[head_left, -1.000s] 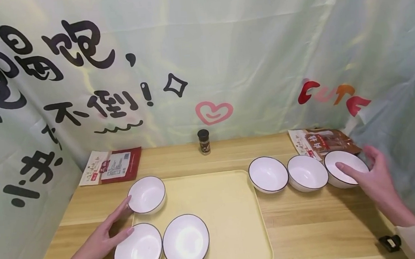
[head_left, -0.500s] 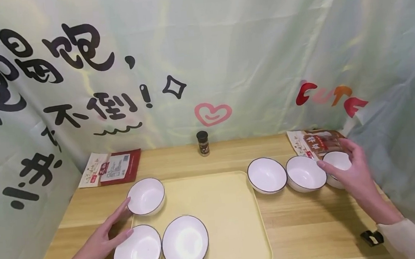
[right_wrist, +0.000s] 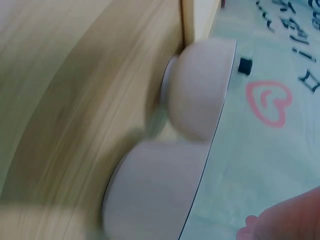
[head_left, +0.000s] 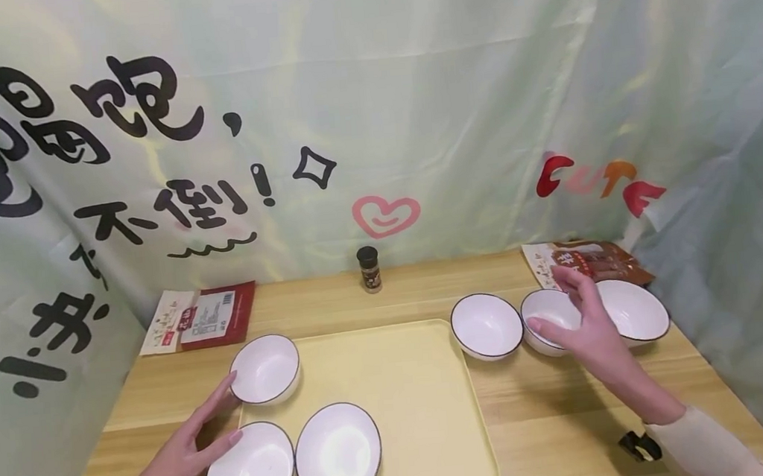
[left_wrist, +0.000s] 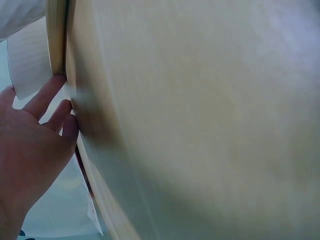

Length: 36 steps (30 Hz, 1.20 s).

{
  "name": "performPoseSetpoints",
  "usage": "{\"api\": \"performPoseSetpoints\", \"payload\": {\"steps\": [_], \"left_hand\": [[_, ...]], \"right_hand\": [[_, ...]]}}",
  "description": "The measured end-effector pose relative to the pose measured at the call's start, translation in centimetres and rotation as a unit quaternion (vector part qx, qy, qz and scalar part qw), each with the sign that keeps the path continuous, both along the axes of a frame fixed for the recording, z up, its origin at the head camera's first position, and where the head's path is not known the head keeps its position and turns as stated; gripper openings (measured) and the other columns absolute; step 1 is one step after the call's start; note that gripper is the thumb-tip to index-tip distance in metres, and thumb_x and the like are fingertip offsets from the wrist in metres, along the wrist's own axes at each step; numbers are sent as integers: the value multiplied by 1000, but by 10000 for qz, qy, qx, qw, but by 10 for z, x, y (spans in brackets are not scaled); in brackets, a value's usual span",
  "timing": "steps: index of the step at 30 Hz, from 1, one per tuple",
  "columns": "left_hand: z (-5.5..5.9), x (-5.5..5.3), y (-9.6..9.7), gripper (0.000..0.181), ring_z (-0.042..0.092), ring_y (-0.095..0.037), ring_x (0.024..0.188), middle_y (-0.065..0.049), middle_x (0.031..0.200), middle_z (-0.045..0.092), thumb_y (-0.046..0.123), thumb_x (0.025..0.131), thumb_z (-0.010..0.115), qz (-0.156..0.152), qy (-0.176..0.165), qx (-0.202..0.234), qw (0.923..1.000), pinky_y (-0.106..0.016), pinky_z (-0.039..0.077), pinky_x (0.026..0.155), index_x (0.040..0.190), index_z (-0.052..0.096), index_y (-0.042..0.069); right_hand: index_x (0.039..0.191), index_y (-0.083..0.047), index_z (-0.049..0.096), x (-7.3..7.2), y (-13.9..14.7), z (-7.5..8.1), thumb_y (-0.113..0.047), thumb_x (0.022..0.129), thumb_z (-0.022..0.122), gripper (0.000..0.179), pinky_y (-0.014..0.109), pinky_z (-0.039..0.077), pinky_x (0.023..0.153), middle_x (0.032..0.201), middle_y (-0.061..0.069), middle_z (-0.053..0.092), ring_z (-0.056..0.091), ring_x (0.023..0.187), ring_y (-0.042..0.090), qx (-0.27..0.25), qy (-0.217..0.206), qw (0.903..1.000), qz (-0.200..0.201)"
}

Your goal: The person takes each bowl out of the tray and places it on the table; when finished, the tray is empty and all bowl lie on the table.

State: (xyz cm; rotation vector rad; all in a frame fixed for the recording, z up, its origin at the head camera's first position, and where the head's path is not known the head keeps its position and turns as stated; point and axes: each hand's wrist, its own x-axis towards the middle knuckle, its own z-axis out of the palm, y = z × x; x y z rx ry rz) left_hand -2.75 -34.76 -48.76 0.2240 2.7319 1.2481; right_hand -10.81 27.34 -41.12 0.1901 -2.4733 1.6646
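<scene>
The grip of the right hand (head_left: pixel 594 337) is spread over the middle bowl (head_left: pixel 550 307) right of the tray (head_left: pixel 409 385), seemingly to span its rim. The left hand (head_left: pixel 184 451), also spread, touches the rear-left bowl (head_left: pixel 266 368) and front-left bowl (head_left: pixel 255 472), perhaps steadying both

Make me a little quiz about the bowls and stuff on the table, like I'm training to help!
1. How many white bowls show in the head view?
2. Where is the black-capped bottle? A) inside a bowl; B) between the tray and the curtain; C) on the tray.
3. True or false: the right hand is by the row of three bowls.

Key: 1. Six. 2. B. 3. True.
</scene>
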Motion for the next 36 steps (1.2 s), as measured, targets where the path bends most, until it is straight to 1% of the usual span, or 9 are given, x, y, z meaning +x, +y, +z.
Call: {"api": "performPoseSetpoints", "payload": {"steps": [6,8,10,14,17,20,26,31,36], "left_hand": [[-2,4,-6,84,38,18,137,-13,172,41,30,107,73,63,2,60,10000,-8,27,104,175,24,36],[-3,4,-6,83,38,18,138,-13,171,41,27,108,74,-16,73,168,9998,-5,26,104,175,26,35],[-4,4,-5,83,38,17,139,-13,170,42,26,108,73,-79,138,244,9996,-4,25,105,175,26,34],[-6,3,-3,83,38,17,139,-15,169,44,24,108,73,-129,196,334,9992,-2,23,104,175,26,34],[-6,1,-2,84,36,18,139,-15,171,41,25,108,73,-134,212,324,9992,-1,22,104,175,25,34],[-6,0,-1,84,35,18,139,-15,171,40,26,107,74,-118,194,286,9993,-2,22,104,175,25,34],[-3,-1,1,85,37,18,139,-16,172,39,28,107,75,-67,124,277,9995,-3,22,104,175,26,32],[-3,-1,1,85,38,15,140,-19,170,42,23,106,75,-160,236,346,9990,-4,23,105,176,26,29],[-4,-1,-1,85,39,13,141,-19,172,38,19,106,75,-243,347,427,9982,-3,24,106,175,27,28]], "right_hand": [[169,-7,29,3,-38,0,-10,92,87,96,70,17,125,170,20,34,24,158,48,-22,175,9987,488],[167,-5,31,6,-49,-1,-9,91,87,95,72,17,123,169,20,36,25,158,47,-137,135,9976,666],[166,-4,32,9,-60,-3,-8,91,87,93,71,18,124,167,20,38,27,158,46,-269,92,9959,857],[162,-1,36,15,-81,-7,-6,91,86,87,47,30,126,165,20,41,32,156,45,-624,65,9885,1378],[161,-3,38,19,-96,-10,-7,91,86,86,26,33,122,164,19,42,35,154,46,-760,116,9814,1760],[162,-7,38,22,-108,-15,-11,90,88,88,19,29,121,165,17,42,34,155,44,-839,39,9747,2070],[162,-8,38,32,-136,-19,-16,87,92,93,22,27,123,167,16,40,35,156,42,-978,-245,9636,2476],[163,-9,37,41,-156,-24,-20,85,94,97,30,29,126,169,12,36,36,156,38,-942,-570,9547,2765],[164,-13,33,51,-175,-27,-23,83,96,104,38,28,128,171,5,34,36,157,32,-811,-899,9455,3024]]}}
